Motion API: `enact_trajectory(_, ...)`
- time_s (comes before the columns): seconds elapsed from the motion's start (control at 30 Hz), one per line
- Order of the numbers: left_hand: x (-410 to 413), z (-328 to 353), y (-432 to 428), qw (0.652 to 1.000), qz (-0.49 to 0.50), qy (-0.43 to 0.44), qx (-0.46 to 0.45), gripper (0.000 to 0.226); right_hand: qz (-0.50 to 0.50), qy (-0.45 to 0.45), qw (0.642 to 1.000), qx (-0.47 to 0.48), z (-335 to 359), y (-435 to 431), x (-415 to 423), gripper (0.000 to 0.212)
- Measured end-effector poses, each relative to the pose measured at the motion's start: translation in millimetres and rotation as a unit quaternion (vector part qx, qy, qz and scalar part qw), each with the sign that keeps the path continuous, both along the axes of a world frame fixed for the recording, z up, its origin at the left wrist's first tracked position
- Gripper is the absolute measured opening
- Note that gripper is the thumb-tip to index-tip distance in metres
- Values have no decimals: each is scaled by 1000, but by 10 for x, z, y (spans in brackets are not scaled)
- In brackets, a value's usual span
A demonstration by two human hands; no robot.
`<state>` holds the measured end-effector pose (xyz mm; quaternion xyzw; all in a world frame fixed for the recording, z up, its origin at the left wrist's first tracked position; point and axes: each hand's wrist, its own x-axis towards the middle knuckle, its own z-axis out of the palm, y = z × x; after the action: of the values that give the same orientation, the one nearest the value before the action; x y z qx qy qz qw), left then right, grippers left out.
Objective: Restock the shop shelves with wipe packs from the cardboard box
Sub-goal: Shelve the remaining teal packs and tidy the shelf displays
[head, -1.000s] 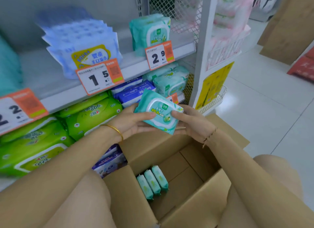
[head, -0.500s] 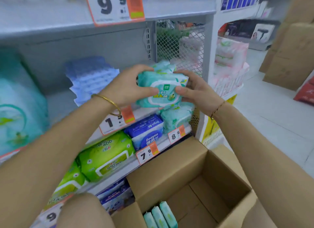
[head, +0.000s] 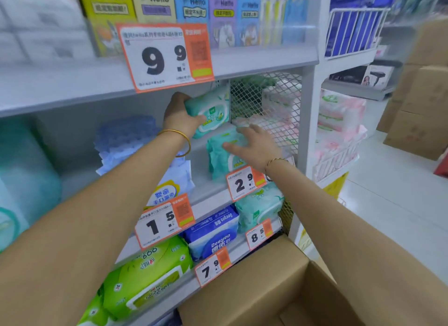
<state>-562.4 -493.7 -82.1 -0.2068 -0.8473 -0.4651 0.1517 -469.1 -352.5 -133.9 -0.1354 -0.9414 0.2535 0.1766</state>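
My left hand (head: 180, 114) grips a teal wipe pack (head: 211, 109) and holds it up inside the middle shelf bay, just under the shelf above. Below it a stack of the same teal packs (head: 221, 158) stands on the middle shelf (head: 208, 204), behind the 2.9 price tag (head: 244, 182). My right hand (head: 254, 143) has its fingers spread and rests against the top of that stack. The cardboard box (head: 261, 287) sits open at the bottom right; its inside is out of view.
A wire mesh panel (head: 266, 107) closes the bay on the right. Blue packs (head: 126, 141) lie left of the teal stack. Green (head: 145, 277), blue (head: 213, 236) and teal packs fill the lower shelf. Cardboard boxes (head: 421, 102) stand on the floor at far right.
The pack has gone from both hands in front of the shelf into the bay, held by my left hand alone. My right hand let go and dropped onto the stack.
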Motion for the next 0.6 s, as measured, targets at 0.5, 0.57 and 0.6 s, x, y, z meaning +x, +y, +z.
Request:
enact_trajectory(0.5,-251,-175,267,950,-113,-259,-137,25,7,41,998,42,-121,47,8,62)
enact_trajectory(0.57,-233,-164,248,944,-122,-262,-162,28,1,37,998,50,-133,42,4,64)
enact_trajectory(0.6,-208,-156,234,943,-125,-255,-175,30,-1,34,998,54,-139,35,8,67)
